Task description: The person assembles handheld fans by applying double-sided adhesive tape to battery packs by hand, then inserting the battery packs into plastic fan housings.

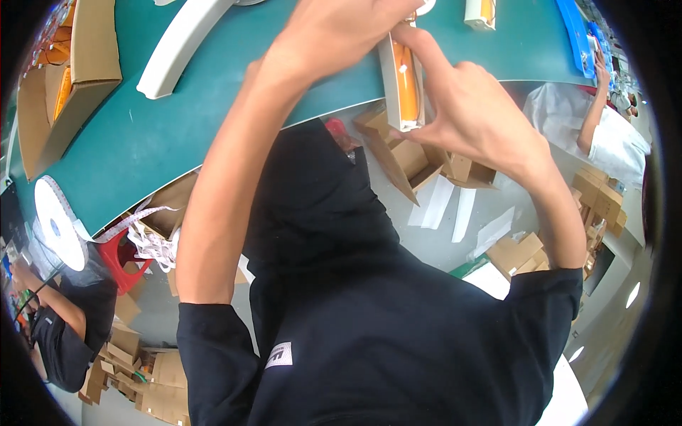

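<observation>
A narrow white housing [391, 84] with an orange wrapped insert, like a battery pack [407, 85], is held at the table's near edge. My right hand [472, 106] grips it from the right, fingers near the upper part and thumb near the lower end. My left hand [348, 28] is closed at the upper end of the housing, beside a small white round part [426, 7]. The top edge of the picture cuts off some of its fingers, so what they pinch does not show clearly.
On the green table [185, 135] lie a curved white part [186, 46] and another white housing [481, 15]. A cardboard box [89, 85] with orange packs stands left, near a label reel [58, 224]. Open cartons [405, 160] sit below the edge. Other people work at both sides.
</observation>
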`<action>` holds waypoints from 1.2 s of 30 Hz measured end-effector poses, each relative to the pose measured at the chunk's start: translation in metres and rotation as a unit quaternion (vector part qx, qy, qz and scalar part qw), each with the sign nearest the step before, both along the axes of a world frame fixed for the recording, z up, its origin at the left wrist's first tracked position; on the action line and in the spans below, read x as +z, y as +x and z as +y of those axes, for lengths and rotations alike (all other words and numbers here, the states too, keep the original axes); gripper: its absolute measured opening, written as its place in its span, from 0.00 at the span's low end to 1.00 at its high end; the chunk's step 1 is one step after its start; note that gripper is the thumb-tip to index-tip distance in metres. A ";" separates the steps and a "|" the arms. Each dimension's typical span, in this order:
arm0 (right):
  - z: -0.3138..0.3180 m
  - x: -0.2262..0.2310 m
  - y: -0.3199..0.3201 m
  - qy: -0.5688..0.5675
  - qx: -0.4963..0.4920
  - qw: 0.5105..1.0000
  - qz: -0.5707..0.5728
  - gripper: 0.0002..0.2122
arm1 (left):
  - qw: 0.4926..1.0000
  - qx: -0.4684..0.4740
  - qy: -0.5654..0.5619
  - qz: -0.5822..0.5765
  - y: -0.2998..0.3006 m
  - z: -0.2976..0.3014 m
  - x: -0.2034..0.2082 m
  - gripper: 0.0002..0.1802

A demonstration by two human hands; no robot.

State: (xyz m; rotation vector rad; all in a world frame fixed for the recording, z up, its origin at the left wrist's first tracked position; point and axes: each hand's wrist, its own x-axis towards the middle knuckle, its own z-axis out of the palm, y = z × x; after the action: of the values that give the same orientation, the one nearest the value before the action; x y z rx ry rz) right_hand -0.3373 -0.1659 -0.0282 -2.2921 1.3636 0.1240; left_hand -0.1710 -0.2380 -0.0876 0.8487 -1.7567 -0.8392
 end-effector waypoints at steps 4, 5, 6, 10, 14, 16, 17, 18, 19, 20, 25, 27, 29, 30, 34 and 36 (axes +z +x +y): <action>-0.002 -0.009 -0.010 -0.022 0.014 0.998 -0.051 0.36 | 0.999 -0.029 0.024 0.015 -0.002 -0.002 0.008 0.19; -0.003 -0.009 -0.011 -0.026 0.009 0.998 -0.054 0.36 | 0.999 -0.033 0.031 0.015 -0.003 -0.003 0.009 0.18; -0.004 -0.009 -0.010 -0.008 0.009 0.999 -0.053 0.36 | 0.999 -0.034 0.036 0.013 -0.002 -0.004 0.010 0.18; 0.000 -0.018 -0.007 -0.025 0.015 0.994 -0.109 0.36 | 0.975 -0.055 -0.180 0.120 -0.004 -0.017 -0.016 0.18; 0.010 -0.014 0.002 -0.037 -0.029 0.993 -0.110 0.35 | 0.998 -0.027 0.039 0.044 0.002 0.009 0.001 0.23; 0.020 -0.006 0.005 -0.035 -0.062 0.987 -0.147 0.33 | 0.995 0.002 0.040 0.091 0.008 0.021 -0.009 0.31; 0.025 -0.002 0.003 -0.027 -0.083 0.982 -0.167 0.33 | 0.989 0.012 0.076 0.128 0.011 0.039 -0.003 0.34; 0.029 0.003 0.003 -0.031 -0.083 0.981 -0.172 0.33 | 0.978 0.023 0.137 0.159 0.013 0.059 -0.002 0.34; 0.031 0.009 0.004 -0.043 -0.087 0.980 -0.174 0.33 | 0.961 0.034 0.196 0.189 0.017 0.079 -0.003 0.35; 0.035 0.012 0.004 -0.054 -0.092 0.979 -0.177 0.33 | 0.931 -0.036 0.277 0.234 0.023 0.097 -0.003 0.37; 0.051 0.019 0.023 -0.116 -0.025 0.979 -0.168 0.34 | 0.871 -0.110 0.382 0.287 0.014 0.154 0.018 0.27; 0.054 0.020 0.027 -0.122 0.007 0.982 -0.142 0.34 | 0.887 -0.072 0.368 0.269 0.018 0.160 0.018 0.23; 0.056 0.018 0.028 -0.084 0.028 0.988 -0.125 0.38 | 0.926 -0.053 0.329 0.176 0.024 0.167 0.019 0.22; 0.058 0.017 0.029 -0.084 0.028 0.988 -0.128 0.38 | 0.927 -0.051 0.329 0.174 0.027 0.169 0.018 0.22; 0.067 0.017 0.032 -0.055 0.042 0.983 -0.170 0.33 | 0.926 -0.072 0.322 0.183 0.033 0.180 0.016 0.21; 0.072 0.017 0.033 -0.041 0.042 0.979 -0.194 0.32 | 0.917 -0.084 0.332 0.203 0.037 0.185 0.017 0.22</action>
State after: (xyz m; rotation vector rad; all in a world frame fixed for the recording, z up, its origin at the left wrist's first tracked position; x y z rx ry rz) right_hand -0.3042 -0.0936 -0.0109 -2.2864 1.0884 -0.3436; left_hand -0.1344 -0.0528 -0.0709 0.8674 -1.1840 -1.6532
